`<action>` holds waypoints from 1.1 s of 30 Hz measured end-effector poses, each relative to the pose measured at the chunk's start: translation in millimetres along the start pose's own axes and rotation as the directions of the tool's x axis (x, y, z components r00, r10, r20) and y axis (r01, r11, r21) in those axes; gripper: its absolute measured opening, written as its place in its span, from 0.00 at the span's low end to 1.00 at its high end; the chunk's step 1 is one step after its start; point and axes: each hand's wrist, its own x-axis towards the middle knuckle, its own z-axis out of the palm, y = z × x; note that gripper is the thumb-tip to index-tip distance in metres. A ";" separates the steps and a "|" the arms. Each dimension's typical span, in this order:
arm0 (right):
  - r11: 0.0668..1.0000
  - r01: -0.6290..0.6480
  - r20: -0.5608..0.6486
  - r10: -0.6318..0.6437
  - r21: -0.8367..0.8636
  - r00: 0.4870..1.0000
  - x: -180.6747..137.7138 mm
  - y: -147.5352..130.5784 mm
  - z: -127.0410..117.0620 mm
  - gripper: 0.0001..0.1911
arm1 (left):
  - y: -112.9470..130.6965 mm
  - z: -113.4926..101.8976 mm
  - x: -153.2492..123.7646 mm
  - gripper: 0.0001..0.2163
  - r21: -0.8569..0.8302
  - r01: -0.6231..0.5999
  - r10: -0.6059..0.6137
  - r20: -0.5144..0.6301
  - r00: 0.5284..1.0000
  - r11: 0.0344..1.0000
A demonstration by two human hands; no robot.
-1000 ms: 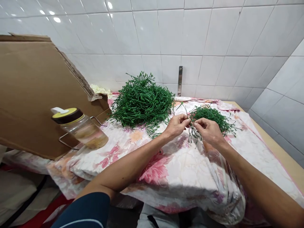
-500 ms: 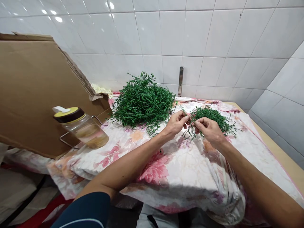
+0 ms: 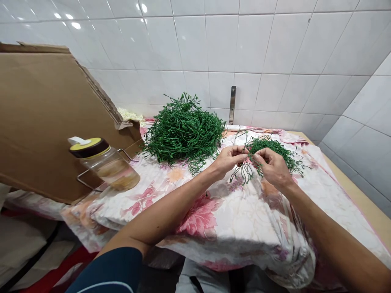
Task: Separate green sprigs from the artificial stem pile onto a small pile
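Note:
My left hand (image 3: 231, 159) is closed in a pinch on a few thin green artificial stems (image 3: 242, 173), whose ends fan out below and above the fingers. Close beside it, my right hand (image 3: 271, 166) pinches at the same stems, fingertips almost meeting those of the left. Behind the right hand lies a small heap of green stems (image 3: 271, 147), partly hidden by the fingers. A much larger pile of the same bud-tipped stems (image 3: 185, 130) rests to the left of my left hand, apart from it.
A floral cloth (image 3: 195, 215) covers the table. On the left a tilted clear bottle (image 3: 114, 167) with a dark and yellow lid leans near a large cardboard box (image 3: 45, 122). Pale yellow pieces (image 3: 130, 115) lie behind it. A tiled wall (image 3: 222, 44) with a metal bracket (image 3: 232, 105) closes the back.
My left hand has shifted slightly right, and the stems in it now hang more spread below the fingers. My right hand has moved a little to the right. The piles look unchanged.

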 end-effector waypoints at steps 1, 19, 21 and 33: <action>1.000 0.007 0.003 -0.007 -0.008 1.000 -0.2 -1.1 -0.3 0.13 | -1.0 -0.4 0.5 0.14 0.017 0.005 -0.005 -0.013 1.000 1.000; 0.999 0.009 0.163 -0.004 -0.032 0.987 1.1 -3.6 -4.7 0.18 | -27.8 2.0 -3.4 0.08 0.500 -0.142 0.229 -0.116 0.966 0.854; 0.998 0.019 0.160 -0.009 -0.058 0.987 -0.2 -4.2 -2.7 0.15 | -29.1 4.9 -6.1 0.07 0.531 -0.161 0.257 -0.111 0.960 0.832; 0.987 0.033 0.159 -0.007 -0.157 0.987 -1.5 -0.6 -1.3 0.13 | -25.7 9.7 -13.5 0.04 0.732 -0.260 0.407 -0.026 0.913 0.630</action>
